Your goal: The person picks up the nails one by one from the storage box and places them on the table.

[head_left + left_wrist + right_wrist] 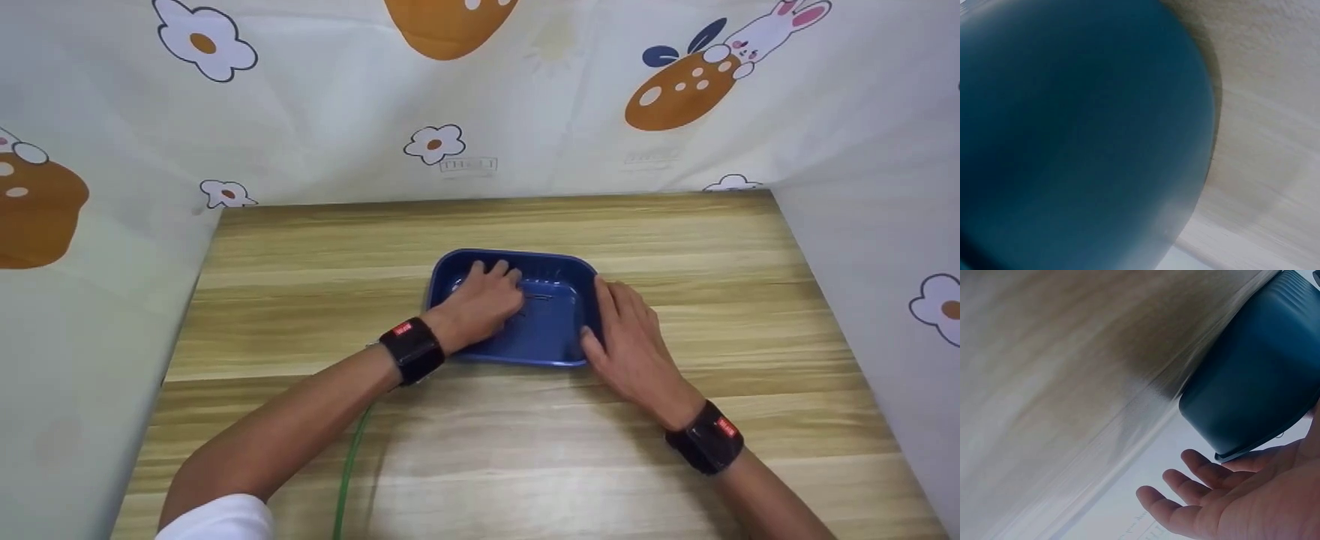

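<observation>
A blue tray (544, 341) lies on the wooden table, with small thin dark items (538, 297) on its floor. Over its left part the left hand (480, 304) reaches down inside, fingers spread and bent; its fingertips and anything under the palm are hidden. At the tray's right end, the right hand (634, 345) holds the rim between thumb and index finger. The right wrist view shows the tray's outer wall (1252, 371) and the right hand (1241, 495), its other fingers extended below the rim. Tray wall (1089, 129) fills most of the left wrist view.
Patterned cloth (330, 112) hangs behind the table and along both sides. A green cord (347, 472) runs from near the left wristband to the front edge of the view. Wood-grain tabletop (712, 247) surrounds the tray.
</observation>
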`<state>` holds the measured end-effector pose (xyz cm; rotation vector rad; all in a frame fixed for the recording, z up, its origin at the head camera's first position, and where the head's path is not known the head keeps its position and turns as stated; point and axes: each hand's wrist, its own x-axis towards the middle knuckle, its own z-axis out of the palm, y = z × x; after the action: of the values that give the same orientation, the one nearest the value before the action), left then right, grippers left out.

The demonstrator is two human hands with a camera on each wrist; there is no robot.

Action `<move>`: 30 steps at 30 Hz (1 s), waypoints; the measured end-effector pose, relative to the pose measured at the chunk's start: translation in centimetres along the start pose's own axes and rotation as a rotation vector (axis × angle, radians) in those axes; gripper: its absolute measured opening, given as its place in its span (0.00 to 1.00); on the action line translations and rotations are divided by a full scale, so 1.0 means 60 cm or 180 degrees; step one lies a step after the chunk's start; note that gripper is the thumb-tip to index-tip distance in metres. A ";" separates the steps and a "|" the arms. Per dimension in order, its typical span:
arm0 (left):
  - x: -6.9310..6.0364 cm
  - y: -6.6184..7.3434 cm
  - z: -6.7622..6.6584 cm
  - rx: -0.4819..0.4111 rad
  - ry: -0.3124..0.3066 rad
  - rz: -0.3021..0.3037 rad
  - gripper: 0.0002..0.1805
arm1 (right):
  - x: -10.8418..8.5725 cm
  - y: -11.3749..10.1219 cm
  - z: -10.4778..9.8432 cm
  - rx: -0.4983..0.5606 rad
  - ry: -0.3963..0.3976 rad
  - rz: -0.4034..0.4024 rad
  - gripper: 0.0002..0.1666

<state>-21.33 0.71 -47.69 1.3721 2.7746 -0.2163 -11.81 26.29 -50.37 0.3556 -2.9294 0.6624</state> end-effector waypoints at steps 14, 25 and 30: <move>-0.016 0.006 -0.007 0.0103 0.0176 0.0065 0.09 | 0.001 -0.002 0.002 0.0030 0.0015 -0.0046 0.47; -0.039 0.013 -0.044 0.0295 0.0503 0.0090 0.11 | 0.000 0.002 0.002 0.0041 0.0013 -0.0034 0.47; -0.057 0.008 -0.060 0.0270 0.0679 0.0001 0.08 | 0.000 0.002 0.001 0.0030 0.0013 -0.0035 0.47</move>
<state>-18.78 -1.19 -43.82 1.4977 2.9687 -0.2008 -11.88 26.38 -50.49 0.3706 -2.9193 0.6747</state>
